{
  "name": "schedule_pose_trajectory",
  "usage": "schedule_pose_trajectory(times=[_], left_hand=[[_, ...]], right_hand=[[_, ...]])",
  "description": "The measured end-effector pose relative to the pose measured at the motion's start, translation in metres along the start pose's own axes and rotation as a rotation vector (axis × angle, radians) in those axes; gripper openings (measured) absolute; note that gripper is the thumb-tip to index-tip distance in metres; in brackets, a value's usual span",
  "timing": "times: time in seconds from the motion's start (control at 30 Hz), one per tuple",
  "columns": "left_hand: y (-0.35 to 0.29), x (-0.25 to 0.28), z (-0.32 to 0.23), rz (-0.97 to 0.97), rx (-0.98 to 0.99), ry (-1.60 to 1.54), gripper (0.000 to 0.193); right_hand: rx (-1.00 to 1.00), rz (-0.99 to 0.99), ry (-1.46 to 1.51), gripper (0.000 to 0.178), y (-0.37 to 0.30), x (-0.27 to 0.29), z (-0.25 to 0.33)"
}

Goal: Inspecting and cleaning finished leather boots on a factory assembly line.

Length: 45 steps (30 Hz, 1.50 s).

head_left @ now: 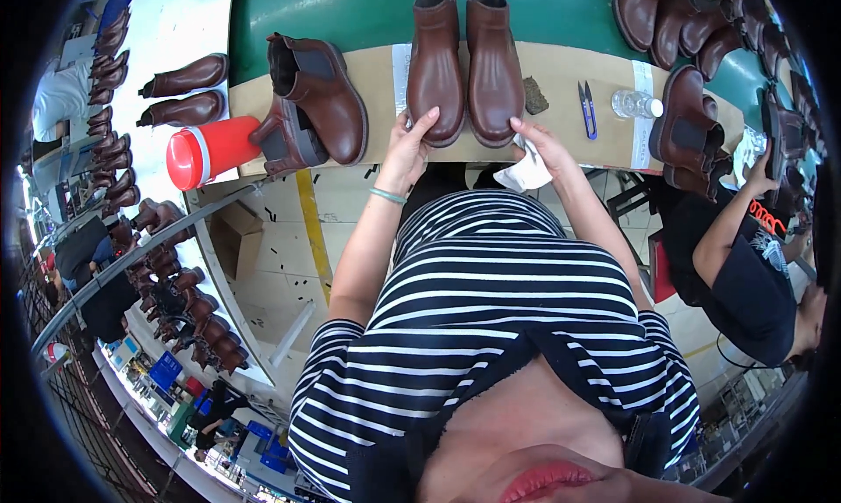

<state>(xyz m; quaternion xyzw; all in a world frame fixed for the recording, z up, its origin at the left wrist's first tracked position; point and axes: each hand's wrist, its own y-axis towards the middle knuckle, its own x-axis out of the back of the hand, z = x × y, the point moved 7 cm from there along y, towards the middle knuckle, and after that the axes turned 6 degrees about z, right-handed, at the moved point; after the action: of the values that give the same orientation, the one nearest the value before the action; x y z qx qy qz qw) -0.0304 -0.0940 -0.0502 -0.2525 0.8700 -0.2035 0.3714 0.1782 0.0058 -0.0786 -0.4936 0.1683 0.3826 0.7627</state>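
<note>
A pair of brown leather ankle boots stands in front of me, toes toward me: a left boot (434,74) and a right boot (493,74). My left hand (406,153) pinches the left boot's toe, thumb on top and fingers at its side. At the right boot's toe, my right hand (545,148) touches the leather and holds a white cloth (527,172) that hangs below the fingers. The boots' toes reach near the front edge of a cardboard sheet (569,65) on the green table (350,17).
Left of me lie a red flask (210,151) and more brown boots (328,100). To the right are a brown scrap (534,96), thread snips (588,109), a clear bottle (637,105) and another boot pair (688,126). A co-worker (745,275) handles a boot at far right.
</note>
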Motion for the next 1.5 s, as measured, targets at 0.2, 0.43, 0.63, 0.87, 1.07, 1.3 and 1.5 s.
schedule_pose_trajectory(times=[0.2,0.43,0.63,0.87,1.07,1.3,1.5], left_hand=[[0.004,-0.042,-0.034,0.054,0.011,-0.050,0.052],[0.008,-0.053,-0.044,0.048,0.016,-0.097,0.050],[0.007,-0.051,-0.040,0.026,0.032,-0.099,0.050],[0.006,-0.042,-0.031,0.031,0.006,-0.129,0.054],[-0.007,-0.005,-0.013,0.148,0.109,-0.474,0.048],[-0.005,0.031,0.027,0.226,0.185,-0.758,0.050],[-0.003,0.039,0.068,0.388,0.271,-0.952,0.050]], right_hand=[[0.097,-0.181,0.079,0.033,-0.007,-0.033,0.044],[0.070,-0.100,0.221,0.029,-0.002,-0.044,0.053],[0.090,-0.087,0.247,0.033,-0.001,-0.041,0.048],[0.114,-0.155,0.289,0.032,-0.011,-0.053,0.052],[0.226,0.371,0.510,0.026,-0.017,-0.005,0.042],[0.368,0.220,0.539,0.051,-0.020,0.045,0.012],[0.277,0.308,0.510,0.062,-0.010,0.049,-0.019]])
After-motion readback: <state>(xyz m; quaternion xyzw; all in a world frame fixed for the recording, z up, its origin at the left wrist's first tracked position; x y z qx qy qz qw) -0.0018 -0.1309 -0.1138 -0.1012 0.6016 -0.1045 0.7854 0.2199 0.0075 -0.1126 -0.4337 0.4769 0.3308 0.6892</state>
